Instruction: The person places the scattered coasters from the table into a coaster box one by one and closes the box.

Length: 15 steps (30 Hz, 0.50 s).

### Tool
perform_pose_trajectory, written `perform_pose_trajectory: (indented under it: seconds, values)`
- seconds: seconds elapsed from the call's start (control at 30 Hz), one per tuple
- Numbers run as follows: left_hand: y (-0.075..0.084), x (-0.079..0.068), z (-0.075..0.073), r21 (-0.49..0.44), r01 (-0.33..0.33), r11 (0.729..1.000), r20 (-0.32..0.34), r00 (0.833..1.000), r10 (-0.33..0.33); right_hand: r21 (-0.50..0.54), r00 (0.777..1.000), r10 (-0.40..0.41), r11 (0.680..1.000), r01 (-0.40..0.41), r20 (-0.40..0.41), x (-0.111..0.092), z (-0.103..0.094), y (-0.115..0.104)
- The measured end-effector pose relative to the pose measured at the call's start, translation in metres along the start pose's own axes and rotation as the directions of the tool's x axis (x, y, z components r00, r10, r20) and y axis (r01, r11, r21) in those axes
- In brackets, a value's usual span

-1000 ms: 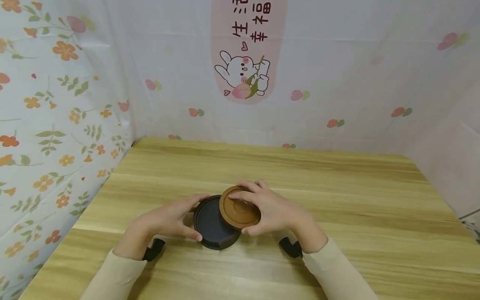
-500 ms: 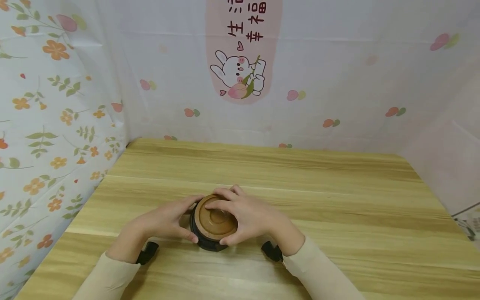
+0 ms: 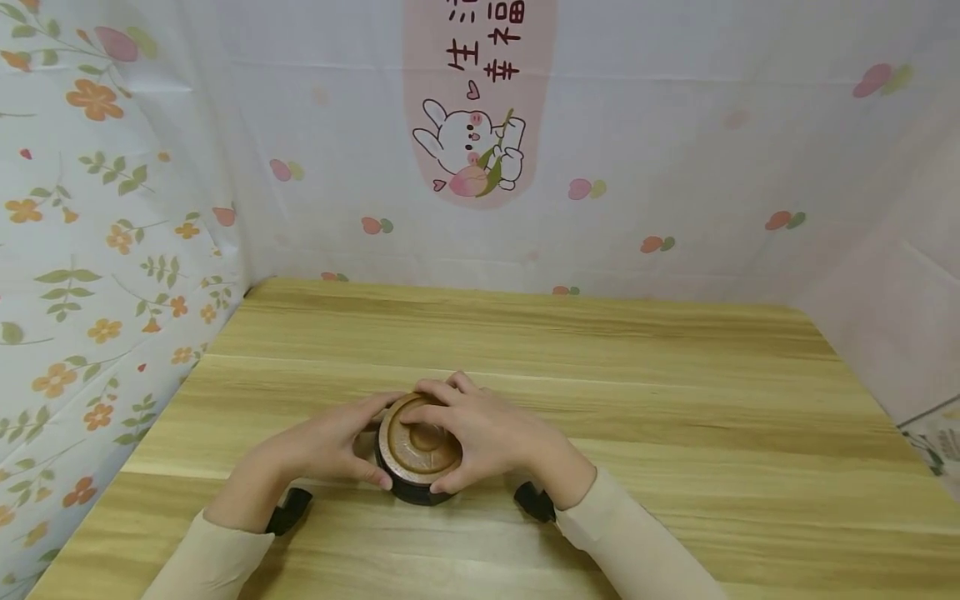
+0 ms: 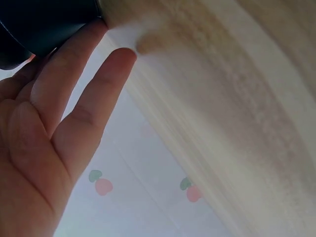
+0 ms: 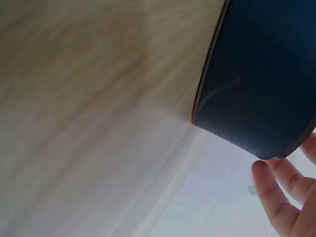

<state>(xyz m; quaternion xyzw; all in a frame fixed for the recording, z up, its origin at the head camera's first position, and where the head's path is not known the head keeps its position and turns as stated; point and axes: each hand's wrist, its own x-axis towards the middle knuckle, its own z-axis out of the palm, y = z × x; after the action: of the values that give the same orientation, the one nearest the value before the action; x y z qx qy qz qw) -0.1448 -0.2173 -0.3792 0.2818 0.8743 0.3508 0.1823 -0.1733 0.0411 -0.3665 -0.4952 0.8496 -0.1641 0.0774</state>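
A brown round coaster with ringed grooves lies over the top of a black round coaster holder in the head view. Whether it sits fully inside the rim is hard to tell. My left hand holds the holder's left side, thumb at the front and fingers round the back. From the right, my right hand grips the coaster, its fingers spread across the top and the far edge, thumb at the near edge. The left wrist view shows left-hand fingers against the holder's dark wall; in the right wrist view the holder's wall looms large.
The wood-grain table extends on all sides of the holder. Behind it hangs a white cloth with a rabbit print, and a floral cloth hangs at the left. Dark wrist mounts sit under both wrists.
My right hand has carried the coaster leftwards from the holder's right edge to over its top. The left hand stays on the holder. The head view has shifted slightly.
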Motion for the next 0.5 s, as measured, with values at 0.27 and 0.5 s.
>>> perform_pose_trajectory:
  seconds: [0.27,0.5]
  values:
    - [0.0,0.0,0.001,0.024,0.005,1.0,0.01,1.0,-0.006,-0.034,0.999,0.011,0.999,-0.01,0.034,-0.001,0.001,-0.001]
    - [-0.003,-0.003,0.003,0.053,0.005,0.999,0.003,1.0,-0.005,0.001,0.999,0.036,0.999,-0.036,0.031,-0.013,-0.004,0.009]
